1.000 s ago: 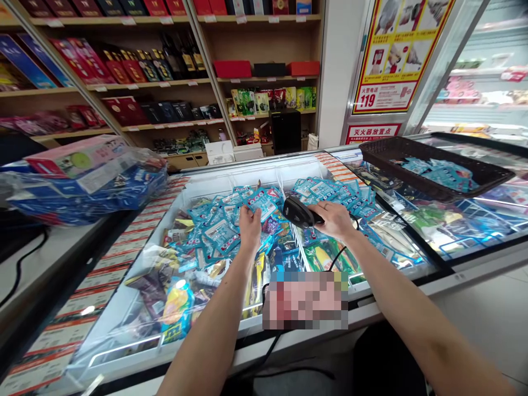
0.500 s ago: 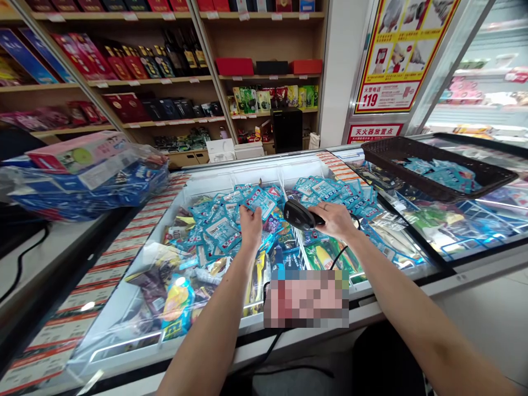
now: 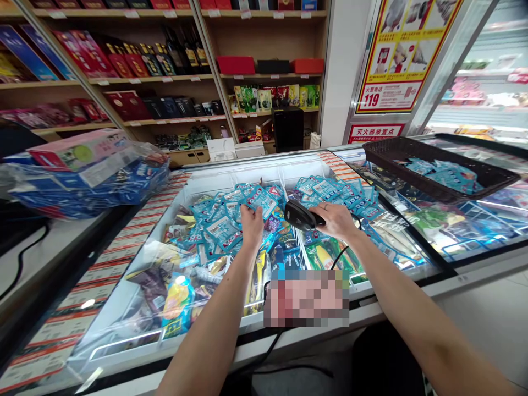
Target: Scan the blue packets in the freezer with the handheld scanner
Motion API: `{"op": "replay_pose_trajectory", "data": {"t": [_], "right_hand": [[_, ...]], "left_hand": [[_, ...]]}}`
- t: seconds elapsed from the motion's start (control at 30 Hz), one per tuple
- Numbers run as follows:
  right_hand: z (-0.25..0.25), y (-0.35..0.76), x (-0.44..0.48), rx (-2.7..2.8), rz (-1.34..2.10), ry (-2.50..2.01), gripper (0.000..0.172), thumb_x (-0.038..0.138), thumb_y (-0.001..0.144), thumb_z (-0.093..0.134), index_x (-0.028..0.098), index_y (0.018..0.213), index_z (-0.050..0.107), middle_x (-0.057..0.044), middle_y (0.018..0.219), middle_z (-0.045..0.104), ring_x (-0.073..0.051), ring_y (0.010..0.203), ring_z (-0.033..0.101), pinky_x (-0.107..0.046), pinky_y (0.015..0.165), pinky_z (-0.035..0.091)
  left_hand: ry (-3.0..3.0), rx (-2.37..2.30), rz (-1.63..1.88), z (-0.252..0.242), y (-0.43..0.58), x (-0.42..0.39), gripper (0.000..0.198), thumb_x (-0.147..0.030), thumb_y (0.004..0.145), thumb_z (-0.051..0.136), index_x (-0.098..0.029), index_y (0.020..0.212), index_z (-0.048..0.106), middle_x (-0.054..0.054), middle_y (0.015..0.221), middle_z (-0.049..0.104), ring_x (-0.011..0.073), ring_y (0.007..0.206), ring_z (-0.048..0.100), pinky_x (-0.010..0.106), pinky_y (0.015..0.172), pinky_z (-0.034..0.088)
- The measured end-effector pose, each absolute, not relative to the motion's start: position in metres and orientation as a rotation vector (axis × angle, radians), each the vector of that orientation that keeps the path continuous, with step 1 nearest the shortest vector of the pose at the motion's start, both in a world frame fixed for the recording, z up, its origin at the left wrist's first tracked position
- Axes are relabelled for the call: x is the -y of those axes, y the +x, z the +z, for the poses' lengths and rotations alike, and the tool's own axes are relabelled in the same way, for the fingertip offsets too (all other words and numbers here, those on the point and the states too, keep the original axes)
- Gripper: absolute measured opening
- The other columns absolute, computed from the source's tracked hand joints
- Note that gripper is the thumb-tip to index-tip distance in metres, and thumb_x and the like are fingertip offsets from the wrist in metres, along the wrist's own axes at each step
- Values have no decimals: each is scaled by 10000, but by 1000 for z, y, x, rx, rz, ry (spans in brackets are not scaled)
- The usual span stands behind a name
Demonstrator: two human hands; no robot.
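My left hand (image 3: 252, 223) is closed on the edge of a small blue packet (image 3: 264, 200) with white printing, held above the freezer's glass top. To its right, my right hand (image 3: 335, 219) grips a black barcode scanner (image 3: 300, 215) by the handle. The scanner's head points left toward the packet, a short gap apart. One pile of blue packets (image 3: 223, 231) lies left of and behind my left hand; another heap of blue packets (image 3: 324, 188) lies behind my right hand. The scanner's cable hangs below my right hand.
Beneath the glass of the chest freezer (image 3: 119, 352) are bagged frozen goods. A dark basket (image 3: 433, 190) with more blue packets stands at the right. Plastic-wrapped boxes (image 3: 86, 176) sit at the left. Stocked shelves (image 3: 144, 80) line the back. A blurred patch covers something at the front.
Almost nothing differs: both hands keep their hold on the packet and the scanner, and the view has shifted very slightly.
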State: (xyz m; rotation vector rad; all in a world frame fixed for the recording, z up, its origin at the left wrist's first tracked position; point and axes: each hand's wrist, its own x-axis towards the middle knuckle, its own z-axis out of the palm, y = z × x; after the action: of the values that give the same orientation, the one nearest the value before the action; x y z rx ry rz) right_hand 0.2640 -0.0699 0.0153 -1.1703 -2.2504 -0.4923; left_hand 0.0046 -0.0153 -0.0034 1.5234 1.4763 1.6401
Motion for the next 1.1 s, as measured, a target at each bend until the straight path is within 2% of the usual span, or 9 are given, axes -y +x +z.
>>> {"op": "replay_pose_trajectory", "data": {"t": [0.4,0.6,0.9,1.0,1.1], "right_hand": [[17,263,71,2268,-486,-1161,283,267,813,580,219,1091,601,-34,888,662,-171,852,599,-255,725,410],[17,264,70,2269,-490,-1155,262,301,828,576,221,1076,603,-37,895,663,-170,844,599,-255,697,404],[16,265,70,2243,-487,-1152,275,296,826,581,216,1088,605,-45,896,665,-176,846,603,-263,713,415],[14,267,68,2214,-514,-1179,281,289,818,587,218,1089,606,-44,901,665,-180,851,604,-265,714,416],[13,269,67,2187,-529,-1211,294,287,804,602,218,1090,608,-44,895,664,-186,865,604,-267,721,415]], "left_hand": [[1492,-1471,1595,-7,5,12,289,-347,819,547,-229,777,287,-67,639,258,76,525,289,212,520,281],[1499,-1472,1596,-3,7,15,294,-401,817,549,-225,796,315,-63,626,282,88,522,323,230,511,278],[1543,-1489,1576,-9,4,12,217,-332,842,518,-226,824,331,-60,635,274,88,499,306,236,473,267],[1623,-1611,1551,-5,6,16,156,-324,851,506,-207,877,406,-34,648,377,115,544,407,255,520,342],[1775,-1728,1578,2,10,22,215,-310,877,455,-173,1041,479,65,837,551,196,796,559,327,721,447]]}}
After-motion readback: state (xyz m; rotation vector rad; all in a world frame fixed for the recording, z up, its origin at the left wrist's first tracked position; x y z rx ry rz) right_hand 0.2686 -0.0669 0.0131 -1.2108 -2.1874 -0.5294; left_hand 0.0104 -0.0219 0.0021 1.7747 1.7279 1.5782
